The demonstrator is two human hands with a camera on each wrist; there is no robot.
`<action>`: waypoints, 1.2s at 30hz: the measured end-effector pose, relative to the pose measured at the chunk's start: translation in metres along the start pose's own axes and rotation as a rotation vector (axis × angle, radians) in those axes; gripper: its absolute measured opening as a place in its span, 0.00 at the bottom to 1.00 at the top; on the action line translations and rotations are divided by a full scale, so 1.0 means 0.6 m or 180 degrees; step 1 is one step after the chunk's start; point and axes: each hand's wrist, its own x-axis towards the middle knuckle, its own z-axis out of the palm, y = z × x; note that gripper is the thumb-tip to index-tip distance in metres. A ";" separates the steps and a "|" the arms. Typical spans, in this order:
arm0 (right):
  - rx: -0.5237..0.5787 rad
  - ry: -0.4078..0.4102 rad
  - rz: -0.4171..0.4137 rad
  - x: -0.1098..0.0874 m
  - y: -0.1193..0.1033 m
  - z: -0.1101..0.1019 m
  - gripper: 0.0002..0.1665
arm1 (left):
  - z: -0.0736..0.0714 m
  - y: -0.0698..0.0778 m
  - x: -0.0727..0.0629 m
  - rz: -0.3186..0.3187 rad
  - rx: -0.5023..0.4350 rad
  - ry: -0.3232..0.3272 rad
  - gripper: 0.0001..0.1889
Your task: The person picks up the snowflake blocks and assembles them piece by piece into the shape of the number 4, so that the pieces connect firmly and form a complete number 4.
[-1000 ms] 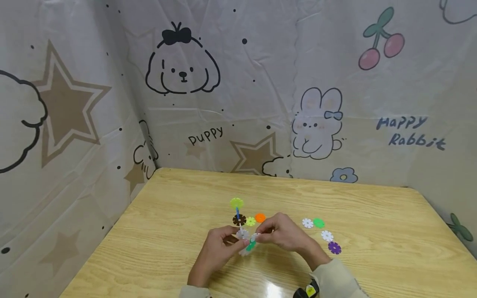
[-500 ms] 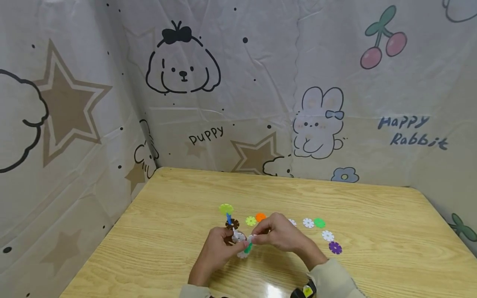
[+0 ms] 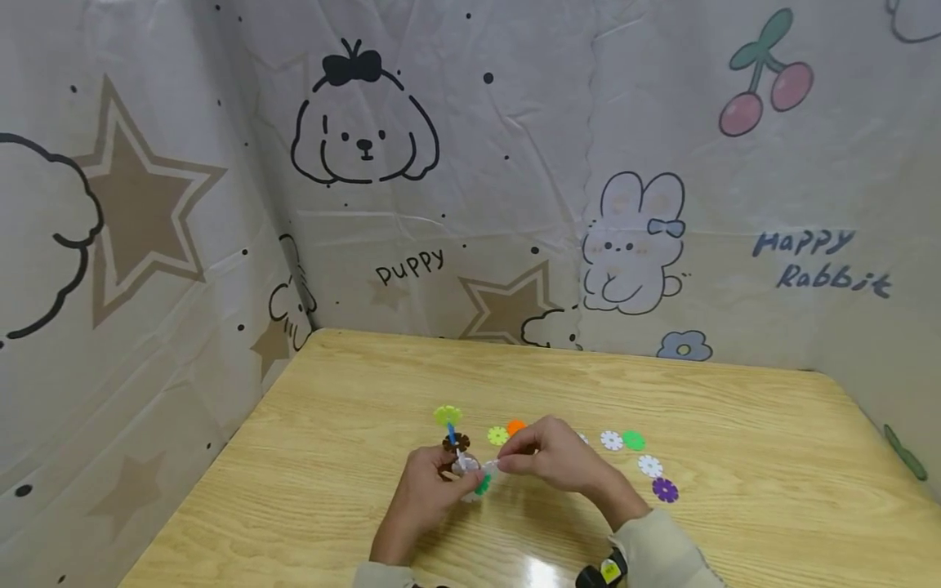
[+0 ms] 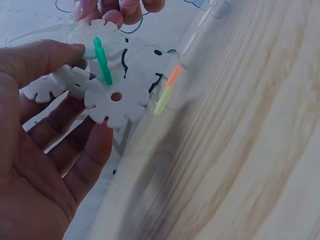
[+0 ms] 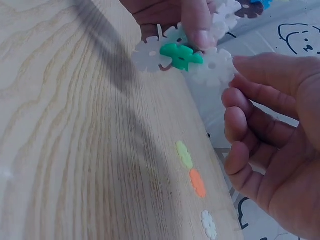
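Near the table's middle, my left hand [image 3: 426,494] grips a chain of slotted plastic snowflake discs between thumb and fingers. The chain has several white discs [image 4: 117,97], a green disc [image 4: 102,60] standing edge-on between white ones, then a brown disc [image 3: 456,442], a blue disc [image 3: 452,431] and a yellow-green disc [image 3: 448,415] at its far end. My right hand [image 3: 551,457] pinches the rim of a white disc [image 5: 212,66], thumb against forefinger. That disc meets the green disc's edge in the right wrist view. The left fingers partly hide the chain's middle.
Loose discs lie flat on the wooden table [image 3: 331,425]: yellow-green [image 3: 497,435] and orange [image 3: 517,428] behind the hands, white [image 3: 612,440], green [image 3: 635,440], another white [image 3: 650,466] and purple [image 3: 665,490] to the right. A printed cloth [image 3: 412,220] hangs around the table.
The far end of the chain has swung left, away from the loose yellow-green disc. Both hands keep their grip, and the pinched white disc now shows more clearly between them.
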 end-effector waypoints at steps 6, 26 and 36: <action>-0.0074 0.0348 0.0145 0.003 0.010 -0.003 0.09 | -0.005 0.000 -0.002 0.0141 0.0018 0.0067 0.04; -0.0590 0.1011 0.0609 0.044 0.048 0.019 0.07 | -0.015 -0.010 -0.012 0.0296 -0.0010 0.0164 0.06; -0.0891 0.0878 0.0610 0.071 0.047 0.026 0.11 | -0.026 -0.010 -0.018 0.0271 0.0071 0.0185 0.06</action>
